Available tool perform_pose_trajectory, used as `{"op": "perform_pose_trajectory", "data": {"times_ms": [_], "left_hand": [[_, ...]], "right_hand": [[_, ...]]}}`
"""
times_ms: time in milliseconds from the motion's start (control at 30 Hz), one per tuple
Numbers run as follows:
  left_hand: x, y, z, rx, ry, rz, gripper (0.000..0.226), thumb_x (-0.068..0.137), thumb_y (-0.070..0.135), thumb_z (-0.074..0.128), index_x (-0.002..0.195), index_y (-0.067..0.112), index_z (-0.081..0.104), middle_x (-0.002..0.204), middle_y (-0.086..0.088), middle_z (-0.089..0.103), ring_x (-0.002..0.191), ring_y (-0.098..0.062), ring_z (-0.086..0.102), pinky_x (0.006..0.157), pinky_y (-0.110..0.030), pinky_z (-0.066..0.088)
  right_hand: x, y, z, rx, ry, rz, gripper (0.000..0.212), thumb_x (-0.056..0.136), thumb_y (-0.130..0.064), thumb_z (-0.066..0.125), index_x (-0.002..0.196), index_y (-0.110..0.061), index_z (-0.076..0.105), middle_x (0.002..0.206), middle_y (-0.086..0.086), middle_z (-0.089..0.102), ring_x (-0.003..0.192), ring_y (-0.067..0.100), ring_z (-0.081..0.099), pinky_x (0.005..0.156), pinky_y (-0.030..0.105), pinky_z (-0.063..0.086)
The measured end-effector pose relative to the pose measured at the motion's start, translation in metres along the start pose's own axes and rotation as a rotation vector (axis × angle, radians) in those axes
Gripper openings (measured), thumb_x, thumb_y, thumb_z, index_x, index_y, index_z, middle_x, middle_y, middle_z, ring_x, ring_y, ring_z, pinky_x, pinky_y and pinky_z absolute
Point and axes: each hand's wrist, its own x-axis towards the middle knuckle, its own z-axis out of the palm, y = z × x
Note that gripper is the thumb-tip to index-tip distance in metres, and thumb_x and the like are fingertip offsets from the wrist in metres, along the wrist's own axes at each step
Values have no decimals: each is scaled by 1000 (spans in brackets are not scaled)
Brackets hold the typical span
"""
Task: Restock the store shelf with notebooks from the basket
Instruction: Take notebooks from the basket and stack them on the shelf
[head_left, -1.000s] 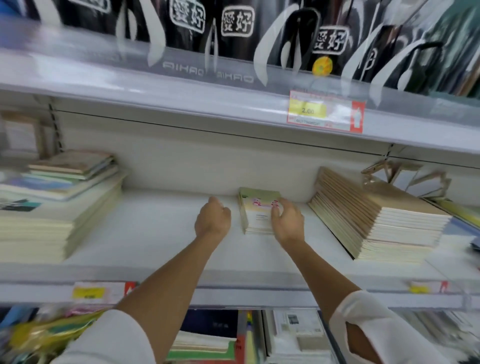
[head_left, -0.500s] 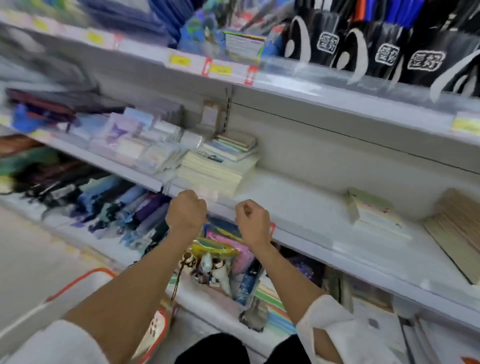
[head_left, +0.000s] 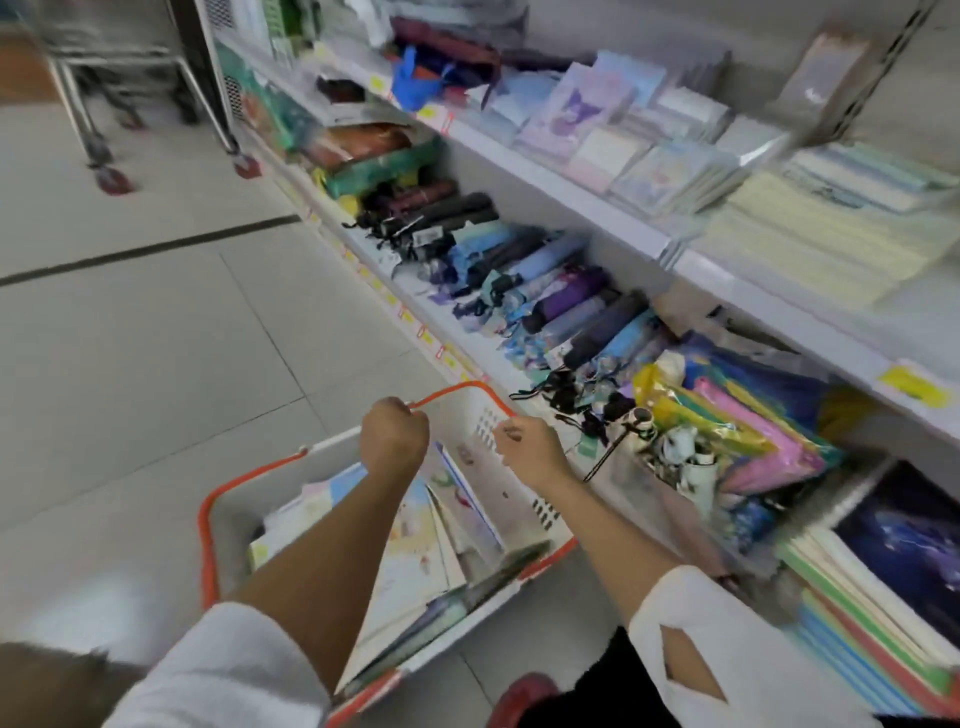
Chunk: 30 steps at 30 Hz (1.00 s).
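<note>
The left hand (head_left: 395, 436) was fisted at the far rim of the basket (head_left: 207, 525); whether it gripped the rim was unclear. The right hand (head_left: 527, 449), curled and empty, hovered beside it over the notebooks (head_left: 415, 551) inside.

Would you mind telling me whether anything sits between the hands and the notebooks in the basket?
Nothing visible does. The left hand and right hand are over the open-topped basket, and the notebooks lie uncovered inside it, just below them.

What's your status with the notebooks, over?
Left hand fisted, right hand curled, both empty above basket. Notebooks in basket, none picked up. Nothing blocking them.
</note>
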Motion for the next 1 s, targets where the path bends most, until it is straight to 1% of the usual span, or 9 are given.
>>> {"op": "perform_pose_trajectory", "data": {"times_ms": [233, 267, 300, 333, 467, 633, 767, 900, 1000], "left_hand": [[14, -139, -21, 16, -6, -324, 28, 82, 20, 56, 92, -5, 62, 93, -25, 66, 90, -40, 62, 68, -32, 41], [14, -157, -19, 8, -38, -386, 29, 83, 20, 57, 95, -6, 62, 94, -23, 66, 91, -39, 63, 69, -33, 43], [14, -172, -16, 1, -84, -444, 30, 84, 20, 58, 97, -7, 62, 95, -22, 66, 94, -39, 64, 72, -34, 46], [13, -183, -12, -7, -125, -501, 31, 85, 19, 59, 99, -8, 63, 97, -23, 66, 97, -40, 64, 76, -37, 50], [10, -195, 0, -38, -169, -602, 25, 84, 10, 60, 102, -7, 60, 98, -23, 62, 102, -39, 62, 82, -37, 51], [41, -232, 25, -113, -226, -690, 46, 73, 13, 61, 114, -5, 55, 109, -23, 61, 100, -39, 62, 85, -51, 56], [32, -218, 16, -164, -230, -745, 28, 77, 4, 61, 104, -1, 55, 110, -23, 62, 98, -40, 64, 81, -53, 56], [46, -241, 25, -120, -218, -728, 97, 61, 19, 73, 143, -2, 24, 128, -22, 51, 112, -38, 57, 88, -52, 53], [36, -217, 11, -19, -220, -695, 71, 59, 26, 80, 120, -1, 54, 113, -19, 61, 106, -36, 60, 89, -45, 54]], "right_hand": [[-3, 32, 76, -155, -444, 197, 12, 88, -17, 58, 88, -4, 59, 114, 21, 59, 95, 26, 59, 65, 24, 39], [-6, 35, 84, -200, -471, 216, 14, 87, -18, 58, 80, -7, 54, 122, -3, 27, 86, 23, 56, 67, 27, 35], [-7, 38, 92, -237, -502, 227, 20, 87, -19, 58, 71, -12, 47, 78, -7, 31, 76, 19, 49, 67, 28, 32], [-10, 41, 100, -277, -529, 237, 28, 87, -20, 58, 66, -16, 40, 71, 5, 44, 69, 16, 44, 65, 28, 30], [-14, 50, 126, -320, -532, 301, 19, 79, -30, 60, 74, -13, 53, 73, 2, 52, 71, 18, 55, 63, 28, 44], [-9, 58, 139, -225, -548, 363, 52, 72, -39, 62, 113, -7, 60, 107, 13, 65, 100, 29, 63, 77, 33, 49], [-18, 41, 134, -199, -517, 342, 22, 85, -29, 65, 89, -8, 58, 82, 7, 60, 78, 20, 59, 65, 31, 47], [-22, 38, 135, -165, -510, 305, 14, 85, -21, 67, 89, -8, 63, 80, 3, 58, 73, 15, 54, 61, 26, 41], [-25, 30, 132, -86, -522, 300, 30, 86, -14, 68, 112, -4, 59, 102, 9, 62, 92, 19, 59, 73, 29, 48]]}}
